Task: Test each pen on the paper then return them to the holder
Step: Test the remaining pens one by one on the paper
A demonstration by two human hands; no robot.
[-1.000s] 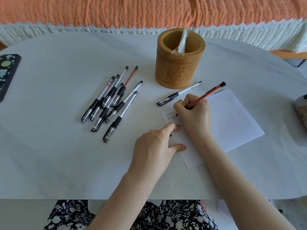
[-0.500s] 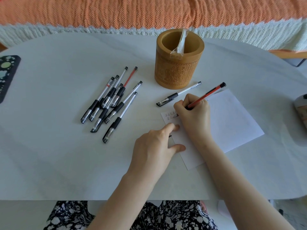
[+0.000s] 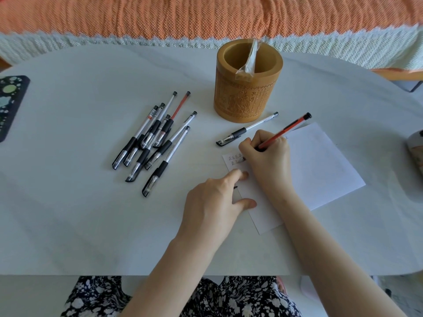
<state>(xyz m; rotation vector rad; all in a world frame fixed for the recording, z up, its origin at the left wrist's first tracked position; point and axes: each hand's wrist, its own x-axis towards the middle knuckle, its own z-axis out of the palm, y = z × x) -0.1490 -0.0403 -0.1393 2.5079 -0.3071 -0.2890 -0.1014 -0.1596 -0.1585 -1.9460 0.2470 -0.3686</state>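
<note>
My right hand [image 3: 267,161] grips a red pen [image 3: 286,129], its tip on the top left corner of the white paper [image 3: 320,165], beside small rows of written marks. My left hand [image 3: 215,204] rests its forefinger and thumb on the paper's left edge. A small black piece, seemingly a pen cap [image 3: 235,187], pokes out from under its curled fingers. A capped black pen [image 3: 247,129] lies between the paper and the carved wooden holder [image 3: 248,97]. Several capped pens [image 3: 155,143], one of them red, lie in a loose pile to the left.
A clear plastic wrapper [image 3: 248,60] sticks out of the holder. A dark patterned object [image 3: 11,104] lies at the table's left edge, and a rounded object [image 3: 415,149] at the right edge. An orange and white textile [image 3: 206,17] runs behind the table.
My right hand has shifted slightly with the red pen as it writes. My left hand and the other pens have stayed put.
</note>
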